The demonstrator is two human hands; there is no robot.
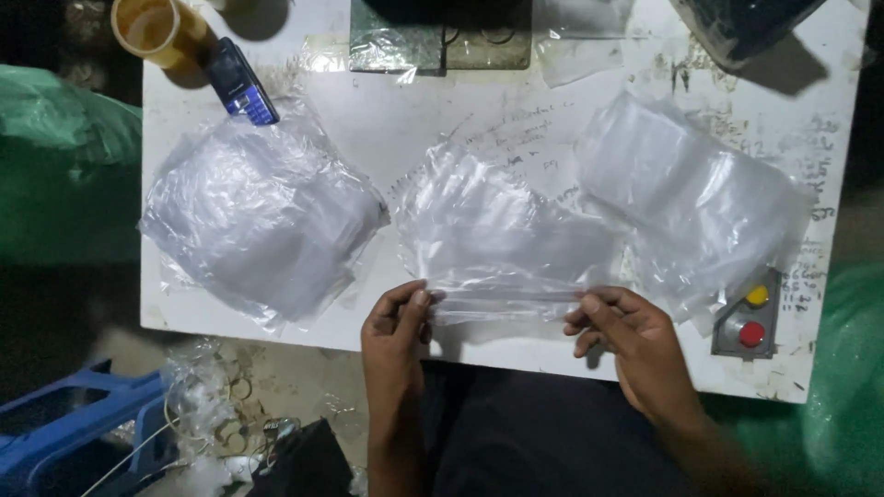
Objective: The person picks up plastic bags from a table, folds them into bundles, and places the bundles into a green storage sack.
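Both hands are at the near edge of the white table, stretching one clear plastic bag between them. The left hand pinches the bag's left end between thumb and fingertips, the other fingers curled in close; the right hand pinches the right end the same way, with its remaining fingers bent and slightly fanned. The bag hangs taut as a narrow, flattened strip just above the table's near edge, directly below the middle heap of bags.

The step in hand looks like separating or straightening a single bag drawn from that middle heap. The next move probably calls for keeping an even pull on both ends so the thin film neither slips nor creases (it looks very light and slick), and for lifting it clear of the heap behind it.

The bag itself is transparent, glossy and wrinkled, with pale streaks of reflected light along its length; its exact outline is hard to tell against the sheets behind. Left of the middle heap lies a larger pile of clear bags, and right of it another pile. A dark mobile phone lies beyond the left pile, and a small grey box with a yellow and a red button sits right of the right hand.
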